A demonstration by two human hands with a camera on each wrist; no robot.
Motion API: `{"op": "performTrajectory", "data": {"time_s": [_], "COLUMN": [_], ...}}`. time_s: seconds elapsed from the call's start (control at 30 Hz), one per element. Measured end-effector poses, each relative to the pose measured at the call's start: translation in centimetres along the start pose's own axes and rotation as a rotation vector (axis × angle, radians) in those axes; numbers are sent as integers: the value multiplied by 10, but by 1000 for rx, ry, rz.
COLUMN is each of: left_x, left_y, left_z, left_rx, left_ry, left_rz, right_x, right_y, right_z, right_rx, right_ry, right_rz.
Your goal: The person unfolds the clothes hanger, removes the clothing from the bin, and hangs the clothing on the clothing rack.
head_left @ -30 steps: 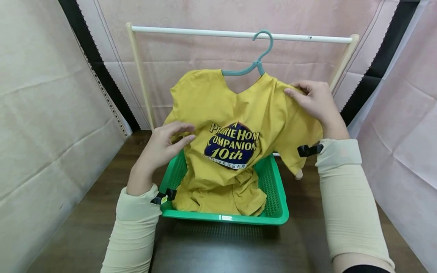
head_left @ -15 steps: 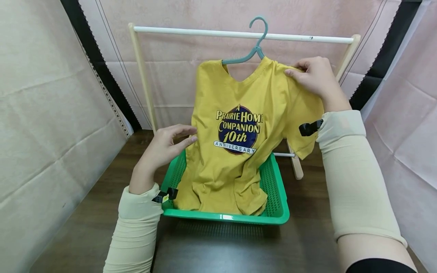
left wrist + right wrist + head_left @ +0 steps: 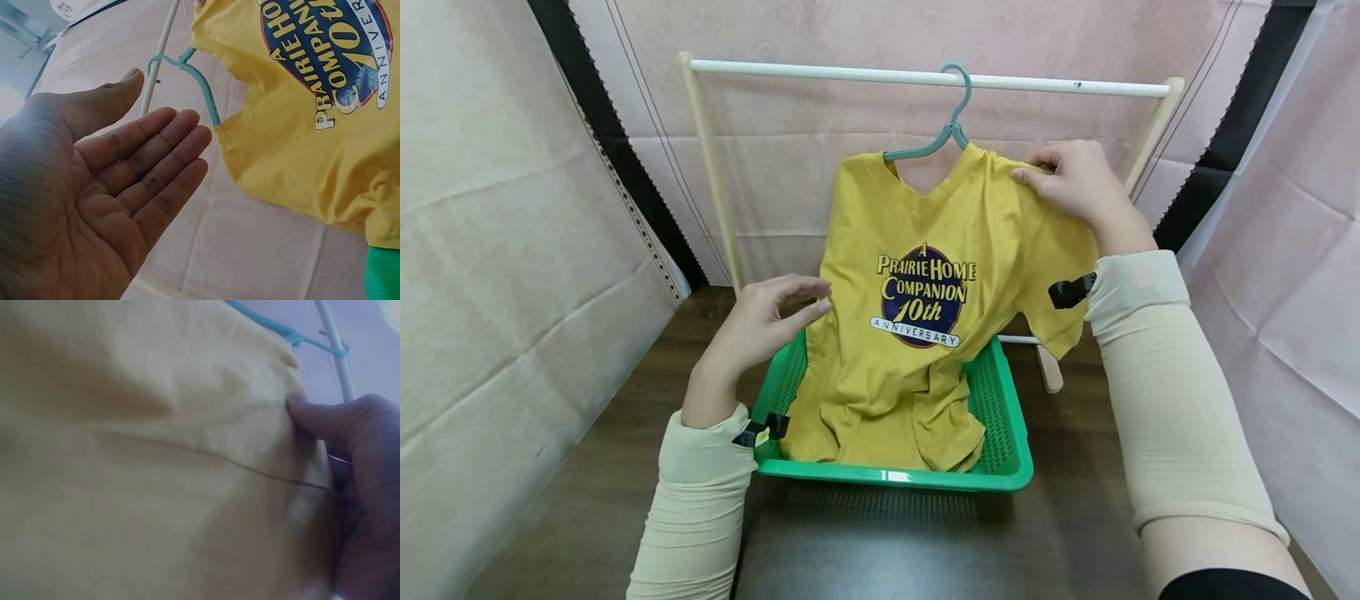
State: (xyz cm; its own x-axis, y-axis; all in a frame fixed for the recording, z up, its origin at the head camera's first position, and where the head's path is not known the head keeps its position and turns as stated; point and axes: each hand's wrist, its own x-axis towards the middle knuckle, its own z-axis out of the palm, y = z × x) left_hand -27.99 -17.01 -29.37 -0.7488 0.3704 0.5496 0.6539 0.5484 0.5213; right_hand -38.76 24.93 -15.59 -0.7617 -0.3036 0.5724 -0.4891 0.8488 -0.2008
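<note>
A yellow T-shirt (image 3: 865, 217) with a dark round print hangs on a teal hanger (image 3: 934, 147), its lower part lying bunched in a green basket (image 3: 895, 477). My right hand (image 3: 1078, 179) pinches the shirt's shoulder near the sleeve, thumb in front; the other fingers are mostly hidden behind the cloth. The hanger's hook loops over the white rail (image 3: 820, 72), and the right wrist view shows the hook (image 3: 345, 349) curled round it. My left hand (image 3: 767, 321) is held beside the shirt's left edge, its palm and straight fingers bare in the left wrist view.
The rail sits between two cream posts (image 3: 711, 167) of a small rack behind the basket. All of it stands on a dark wooden table (image 3: 880, 550). Pale cloth walls (image 3: 535, 250) with black edging close in the sides and back.
The right hand raised the shirt and hanger, then lowered them so the hook meets the rail. The shirt's left side, spread out earlier, now hangs straight. The left hand has hardly moved.
</note>
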Motion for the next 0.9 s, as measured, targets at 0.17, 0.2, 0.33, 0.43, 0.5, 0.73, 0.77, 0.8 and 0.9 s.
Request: {"op": "performTrajectory", "data": {"time_s": [0.17, 0.2, 0.33, 0.43, 0.5, 0.73, 0.77, 0.8, 0.9], "left_x": [0, 0, 0, 1, 1, 1, 2, 4, 12], "left_y": [1, 2, 3, 3, 4, 7, 8, 9, 14], "left_z": [0, 0, 0, 1, 3, 3, 2, 1, -5], "left_rx": [3, 0, -14, -22, -25, -5, 3, 14, 44], "left_ry": [-11, -14, -21, -23, -25, -29, -34, -39, -64], "left_rz": [3, 4, -2, -7, -9, -46, -48, -48, -44], "right_x": [-1, -2, -4, -7, -9, -14, -15, -16, -22], "right_y": [-2, -3, -7, -9, -11, -22, -24, -26, -34], "right_z": [1, 1, 0, -1, -2, -2, -2, -2, -1], "right_rx": [-18, -22, -40, -45, -30, 53, 52, 51, 45], "right_ry": [-22, -28, -32, -24, -13, 19, 29, 45, 128], "right_rz": [-3, -2, -5, -8, -9, -57, -80, -109, -236]}}
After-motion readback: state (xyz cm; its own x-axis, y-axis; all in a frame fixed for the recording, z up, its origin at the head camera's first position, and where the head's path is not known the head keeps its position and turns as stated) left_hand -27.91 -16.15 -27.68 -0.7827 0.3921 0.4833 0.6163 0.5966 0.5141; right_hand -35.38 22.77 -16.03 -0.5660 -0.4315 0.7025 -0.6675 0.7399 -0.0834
